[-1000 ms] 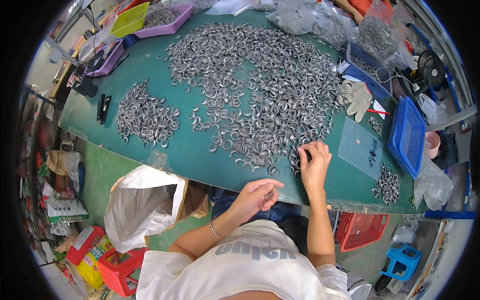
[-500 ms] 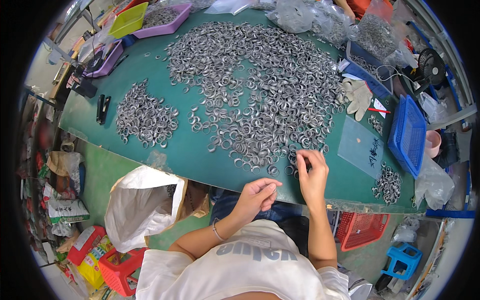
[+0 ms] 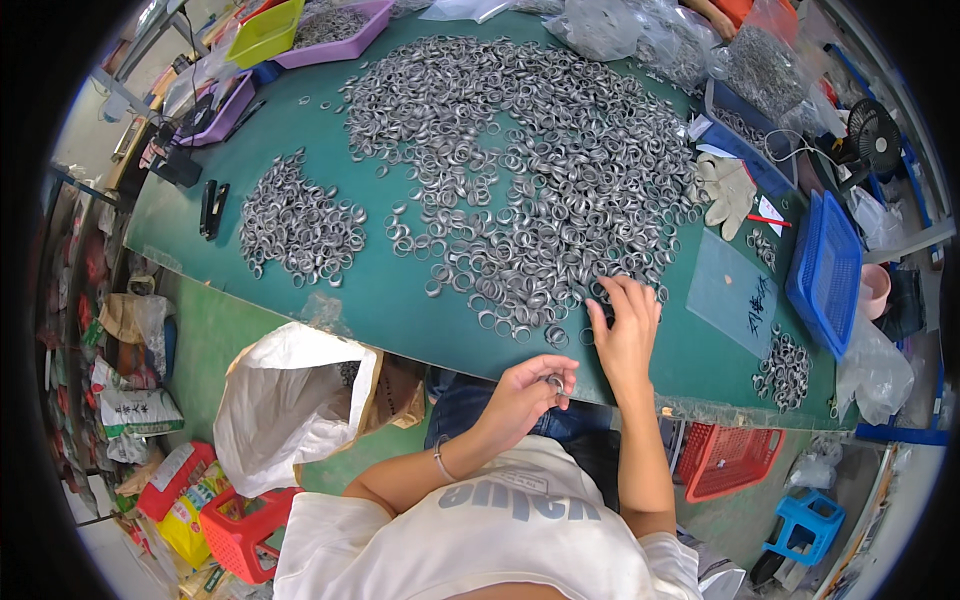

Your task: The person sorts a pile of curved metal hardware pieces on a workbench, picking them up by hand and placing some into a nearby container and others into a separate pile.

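Note:
A broad pile of grey metal rings covers the middle of the green table. By the table's near edge, my left hand is closed with a metal ring between its fingers. My right hand rests at the pile's near right side, fingers stretched over the rings and thumb apart; its fingertips partly cover the rings under them. To the left lies a smaller heap of rings, and a small group of rings is at the right edge.
An open white sack stands below the near left edge. On the right are blue baskets, a glove, a clear sheet and a fan. A black stapler-like tool lies left. A co-worker's arm shows far right.
My right hand has moved slightly up onto the rings and its fingers have spread. My left hand has turned, so the ring in its fingers now shows. The whole view has shifted a little.

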